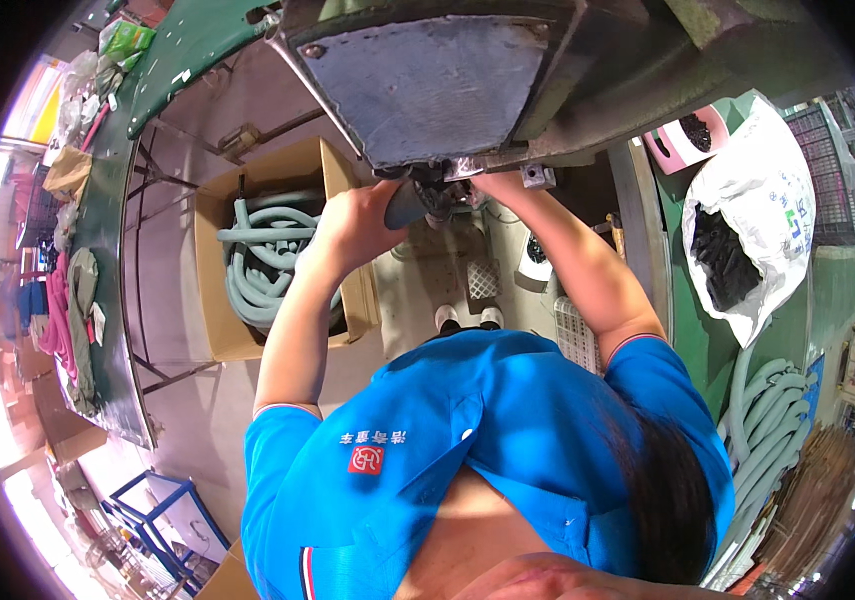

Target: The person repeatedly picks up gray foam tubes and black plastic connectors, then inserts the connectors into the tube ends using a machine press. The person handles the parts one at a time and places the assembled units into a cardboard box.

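A: Where are the hands?

B: Both are raised to the upper middle of the frame, right under the grey metal plate of the machine point(428, 85). The left hand point(363, 222) is wrapped around the end of a grey hose piece point(405, 205), fingers curled closed on it. The right hand point(483, 185) is up at the same spot, just right of the hose end, against a dark fitting point(440, 190) below the plate.

A: Is the right hand gripping anything?

B: I cannot tell; its fingers are tucked under the machine edge and mostly hidden.

A: So the hose piece sits where?

B: Upper centre, between the two hands, its end touching or almost touching the dark fitting; which one I cannot make out.

A: What lies around?

B: At centre left an open cardboard box point(223, 335) on the floor holds coiled grey-green hoses point(263, 255). At the right edge, lower down, more of the same hoses point(768, 410) hang in a bundle. Upper right, a white plastic sack point(783, 190) lies open with black parts point(723, 255) inside, on a green bench top point(693, 325), and a pink tray point(683, 145) with dark pieces stands just above it. Along the left edge a long green table point(108, 330) carries cloths and bags. The person's blue shirt point(468, 450) fills the lower middle, with white shoes point(468, 318) seen below the hands
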Available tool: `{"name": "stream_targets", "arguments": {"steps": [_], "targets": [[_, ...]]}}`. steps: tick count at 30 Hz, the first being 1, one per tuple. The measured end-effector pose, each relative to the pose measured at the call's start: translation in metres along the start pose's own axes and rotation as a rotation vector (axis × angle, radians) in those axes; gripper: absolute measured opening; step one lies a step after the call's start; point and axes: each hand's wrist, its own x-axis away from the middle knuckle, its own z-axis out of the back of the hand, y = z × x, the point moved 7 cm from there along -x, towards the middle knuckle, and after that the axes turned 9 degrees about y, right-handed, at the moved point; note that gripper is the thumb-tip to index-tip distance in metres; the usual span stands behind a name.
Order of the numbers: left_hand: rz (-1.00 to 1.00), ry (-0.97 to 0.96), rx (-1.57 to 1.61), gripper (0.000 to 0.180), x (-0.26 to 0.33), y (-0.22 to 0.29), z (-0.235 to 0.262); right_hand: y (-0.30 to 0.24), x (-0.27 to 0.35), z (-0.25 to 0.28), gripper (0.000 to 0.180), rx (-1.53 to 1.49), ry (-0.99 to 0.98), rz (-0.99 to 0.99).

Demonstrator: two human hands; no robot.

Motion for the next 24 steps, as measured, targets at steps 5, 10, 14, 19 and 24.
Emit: {"name": "stream_targets", "arguments": {"steps": [5,10,14,19,24], "targets": [[0.041,-0.062,0.081,0.053,0.008,-0.016,-0.024,0.021,0.018,-0.01,0.036,0.095,-0.122,-0.286],[-0.189,-0.044,0.274,0.054,0.01,0.0,-0.011,0.037,0.028,-0.022,0.046,-0.141,-0.257,-0.621],[-0.187,-0.149,0.282,0.048,0.008,0.006,-0.014,0.027,0.026,-0.024,0.021,-0.277,-0.148,-0.528],[-0.156,-0.094,0.143,0.04,0.006,0.0,-0.017,0.013,0.021,-0.015,0.022,-0.292,-0.094,-0.45],[-0.056,-0.068,0.319,0.043,0.009,-0.007,-0.018,0.047,0.031,-0.032,0.028,-0.148,-0.178,-0.472]]}}
